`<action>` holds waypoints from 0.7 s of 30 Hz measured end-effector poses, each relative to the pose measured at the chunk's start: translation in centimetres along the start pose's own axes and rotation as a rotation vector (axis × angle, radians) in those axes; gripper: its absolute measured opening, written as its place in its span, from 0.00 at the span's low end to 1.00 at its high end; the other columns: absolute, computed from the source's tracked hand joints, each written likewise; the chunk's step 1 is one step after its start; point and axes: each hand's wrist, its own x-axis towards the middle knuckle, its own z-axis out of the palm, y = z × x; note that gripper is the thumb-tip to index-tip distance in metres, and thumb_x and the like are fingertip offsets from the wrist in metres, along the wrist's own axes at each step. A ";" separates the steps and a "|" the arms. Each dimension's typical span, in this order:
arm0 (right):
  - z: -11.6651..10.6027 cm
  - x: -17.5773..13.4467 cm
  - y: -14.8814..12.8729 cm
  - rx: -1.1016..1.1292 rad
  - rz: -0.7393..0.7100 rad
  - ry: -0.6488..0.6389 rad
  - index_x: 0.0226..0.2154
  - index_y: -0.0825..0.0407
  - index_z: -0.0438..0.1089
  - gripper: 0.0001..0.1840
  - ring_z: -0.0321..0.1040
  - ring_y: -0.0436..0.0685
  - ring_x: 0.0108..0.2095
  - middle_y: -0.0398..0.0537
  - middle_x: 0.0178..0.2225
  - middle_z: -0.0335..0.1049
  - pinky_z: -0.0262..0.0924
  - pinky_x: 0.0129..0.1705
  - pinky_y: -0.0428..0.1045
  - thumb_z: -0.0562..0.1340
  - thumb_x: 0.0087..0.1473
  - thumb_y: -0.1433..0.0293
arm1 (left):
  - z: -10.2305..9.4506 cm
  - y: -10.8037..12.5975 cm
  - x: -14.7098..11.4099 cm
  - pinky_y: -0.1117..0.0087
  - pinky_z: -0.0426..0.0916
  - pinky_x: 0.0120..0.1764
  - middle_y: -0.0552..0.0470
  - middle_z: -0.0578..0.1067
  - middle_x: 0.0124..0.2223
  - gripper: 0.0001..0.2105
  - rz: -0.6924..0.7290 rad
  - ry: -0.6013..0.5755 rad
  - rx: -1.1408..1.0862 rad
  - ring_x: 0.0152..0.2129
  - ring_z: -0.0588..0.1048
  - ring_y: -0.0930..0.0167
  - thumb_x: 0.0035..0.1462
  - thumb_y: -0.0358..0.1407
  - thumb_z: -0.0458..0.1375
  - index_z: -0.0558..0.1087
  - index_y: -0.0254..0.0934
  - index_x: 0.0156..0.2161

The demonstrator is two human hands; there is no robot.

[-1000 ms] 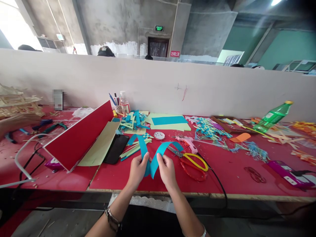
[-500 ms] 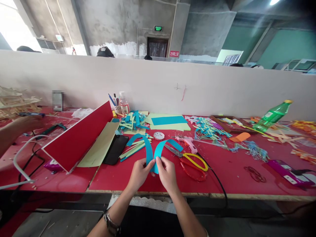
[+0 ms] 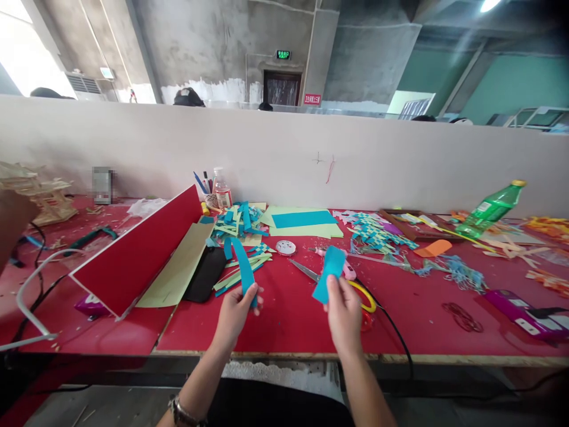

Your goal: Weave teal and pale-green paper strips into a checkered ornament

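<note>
1. I have the left hand (image 3: 237,311) pinching a curved blue paper strip (image 3: 244,267) between thumb and fingers, above the red surface (image 3: 284,332).
2. My right hand (image 3: 344,311) pinches another blue piece (image 3: 329,273), well apart from the first; from my view it partly covers the scissors (image 3: 306,271) and pink glue gun (image 3: 349,271).
3. I see a black smartphone (image 3: 204,276) lying beside narrow green and blue strips (image 3: 229,277).
</note>
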 end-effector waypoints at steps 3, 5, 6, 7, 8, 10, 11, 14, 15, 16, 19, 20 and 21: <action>-3.9 3.1 -1.1 -0.042 -0.087 0.227 0.22 0.52 0.58 0.17 0.49 0.46 0.17 0.35 0.16 0.51 0.45 0.18 0.43 0.57 0.46 0.55 | -0.3 -0.2 -0.7 0.77 0.58 0.18 0.57 0.67 0.16 0.20 -0.019 -0.083 0.037 0.10 0.64 0.78 0.47 0.50 0.54 0.71 0.30 0.29; -6.6 6.0 -1.9 -0.033 -0.210 0.427 0.26 0.53 0.60 0.14 0.52 0.46 0.20 0.38 0.20 0.56 0.48 0.21 0.44 0.59 0.44 0.58 | -0.2 -0.5 -1.3 0.77 0.58 0.17 0.58 0.65 0.16 0.21 -0.021 -0.137 0.070 0.10 0.64 0.78 0.49 0.50 0.52 0.70 0.30 0.31; -7.9 7.7 -2.4 -0.038 -0.282 0.529 0.26 0.53 0.61 0.13 0.52 0.47 0.21 0.39 0.21 0.57 0.49 0.22 0.44 0.60 0.43 0.61 | -0.1 -0.7 -1.6 0.77 0.58 0.17 0.58 0.65 0.16 0.21 -0.019 -0.157 0.091 0.10 0.64 0.77 0.50 0.50 0.51 0.70 0.31 0.32; -9.0 9.4 -2.9 -0.034 -0.351 0.619 0.25 0.53 0.61 0.10 0.53 0.47 0.21 0.40 0.22 0.57 0.49 0.23 0.45 0.60 0.42 0.64 | -0.1 -0.9 -1.8 0.77 0.58 0.18 0.58 0.65 0.16 0.20 -0.013 -0.178 0.118 0.10 0.64 0.77 0.51 0.50 0.50 0.70 0.31 0.32; -10.0 11.2 -3.4 -0.024 -0.416 0.699 0.25 0.53 0.60 0.08 0.52 0.47 0.21 0.40 0.22 0.56 0.49 0.24 0.46 0.59 0.42 0.67 | 0.0 -1.2 -2.0 0.77 0.58 0.18 0.57 0.66 0.16 0.20 -0.002 -0.196 0.150 0.11 0.64 0.77 0.51 0.49 0.50 0.70 0.31 0.33; -11.3 14.8 -4.6 -0.043 -0.570 0.814 0.24 0.51 0.55 0.07 0.53 0.47 0.23 0.40 0.23 0.54 0.51 0.27 0.47 0.57 0.41 0.72 | 0.0 -1.7 -2.3 0.77 0.58 0.19 0.57 0.67 0.17 0.19 0.033 -0.236 0.227 0.12 0.64 0.77 0.53 0.48 0.49 0.70 0.31 0.33; -11.4 16.5 -5.1 -0.079 -0.643 0.838 0.25 0.50 0.54 0.08 0.54 0.48 0.24 0.41 0.25 0.53 0.52 0.28 0.47 0.56 0.42 0.74 | -0.1 -1.9 -2.4 0.78 0.58 0.19 0.56 0.67 0.17 0.18 0.055 -0.259 0.271 0.13 0.65 0.77 0.54 0.46 0.48 0.69 0.32 0.32; -9.9 21.1 -6.2 -0.274 -0.736 0.821 0.30 0.51 0.54 0.07 0.55 0.50 0.27 0.46 0.29 0.56 0.53 0.28 0.48 0.53 0.44 0.75 | -0.5 -2.6 -2.5 0.78 0.59 0.21 0.55 0.69 0.18 0.16 0.122 -0.331 0.392 0.15 0.66 0.76 0.57 0.44 0.47 0.69 0.33 0.29; -8.7 22.4 -6.3 -0.368 -0.751 0.773 0.32 0.52 0.54 0.07 0.56 0.51 0.29 0.49 0.31 0.57 0.54 0.29 0.48 0.52 0.46 0.75 | -0.6 -2.8 -2.5 0.79 0.59 0.22 0.54 0.69 0.18 0.16 0.139 -0.351 0.421 0.16 0.66 0.76 0.57 0.43 0.46 0.69 0.33 0.28; -7.3 23.6 -6.3 -0.516 -0.756 0.710 0.34 0.54 0.55 0.08 0.57 0.53 0.32 0.52 0.34 0.58 0.55 0.33 0.50 0.51 0.48 0.75 | -0.7 -3.0 -2.4 0.79 0.59 0.22 0.54 0.69 0.18 0.16 0.153 -0.367 0.442 0.16 0.67 0.76 0.58 0.42 0.46 0.69 0.33 0.29; -2.1 26.6 -5.0 -0.812 -0.739 0.450 0.35 0.55 0.58 0.06 0.55 0.57 0.43 0.57 0.39 0.60 0.53 0.42 0.51 0.51 0.51 0.74 | -0.8 -3.3 -2.4 0.80 0.59 0.22 0.54 0.70 0.18 0.17 0.180 -0.400 0.473 0.15 0.66 0.76 0.59 0.42 0.44 0.70 0.33 0.32; -0.4 27.3 -4.3 -0.863 -0.741 0.342 0.33 0.54 0.60 0.04 0.56 0.56 0.43 0.55 0.39 0.61 0.53 0.42 0.50 0.53 0.51 0.73 | -0.8 -3.3 -2.3 0.80 0.59 0.22 0.54 0.70 0.18 0.17 0.188 -0.403 0.480 0.15 0.66 0.77 0.59 0.42 0.43 0.71 0.34 0.33; 1.1 28.0 -3.5 -0.916 -0.734 0.235 0.32 0.53 0.61 0.03 0.57 0.56 0.43 0.53 0.40 0.62 0.54 0.42 0.50 0.54 0.51 0.73 | -0.7 -3.3 -2.3 0.80 0.59 0.22 0.53 0.70 0.18 0.17 0.197 -0.404 0.489 0.15 0.67 0.77 0.59 0.42 0.43 0.71 0.34 0.33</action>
